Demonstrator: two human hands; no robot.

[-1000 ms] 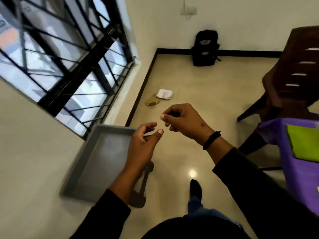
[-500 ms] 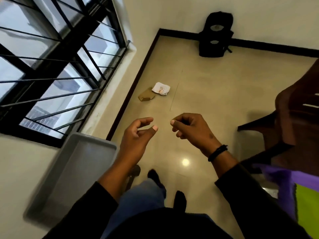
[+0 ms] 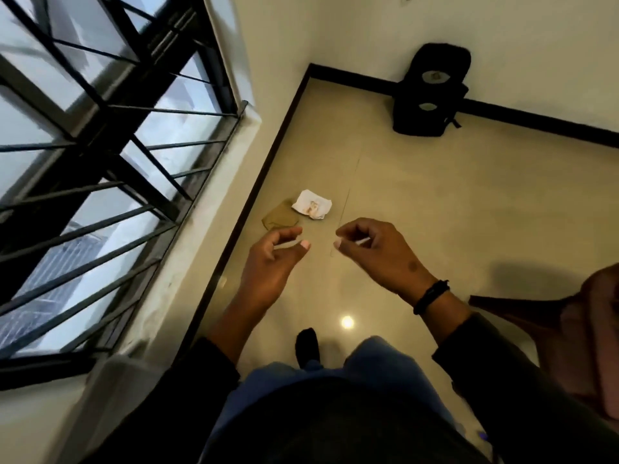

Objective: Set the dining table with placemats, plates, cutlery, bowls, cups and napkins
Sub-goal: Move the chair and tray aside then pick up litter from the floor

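none of the table-setting things is visible: only the two bare hands, the left hand (image 3: 271, 262) and the right hand (image 3: 375, 252), raised side by side over the tiled floor (image 3: 435, 202), fingers loosely curled, holding nothing.

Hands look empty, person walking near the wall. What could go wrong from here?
1. The paper scraps lie on the glossy floor just ahead of the foot; stepping on them could cause a slip.
2. The brown chair is close on the right; the right hand or sleeve may knock it.
3. The left hand and the right hold nothing, and no tableware shows, so setting is stalled.
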